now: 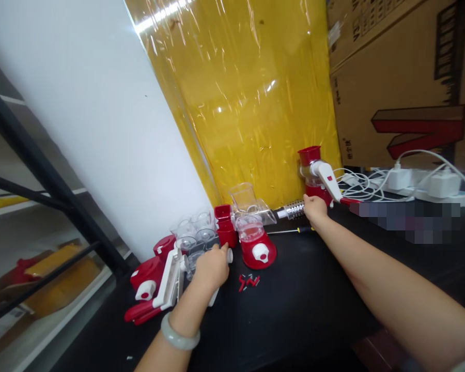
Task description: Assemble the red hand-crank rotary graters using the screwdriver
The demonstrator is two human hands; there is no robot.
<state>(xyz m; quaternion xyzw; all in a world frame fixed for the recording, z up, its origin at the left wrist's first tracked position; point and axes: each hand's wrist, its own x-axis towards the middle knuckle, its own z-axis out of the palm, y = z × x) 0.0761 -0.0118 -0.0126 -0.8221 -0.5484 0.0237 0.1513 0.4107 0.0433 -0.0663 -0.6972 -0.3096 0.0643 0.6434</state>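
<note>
My right hand [315, 206] is closed around one end of a perforated metal grater drum [293, 211], which points left with its white tip. On the left, my left hand [213, 266] has its fingers curled down over a clear plastic part [194, 261]; its grip is partly hidden. Just behind it stands a red food pusher [225, 227]. Between my hands is a rotary grater's red base [259, 250] with a white knob, a clear hopper housing [251, 204] on top. A screwdriver [302, 229] lies behind, near my right wrist.
An assembled red grater [313, 175] with a white crank stands at back right, beside white cables and chargers [399, 178]. More red bases [147, 274], white cranks [169, 279] and clear cups [196, 227] crowd the left. Small red pieces [249, 281] lie in front. Cardboard boxes [406, 88] stand behind.
</note>
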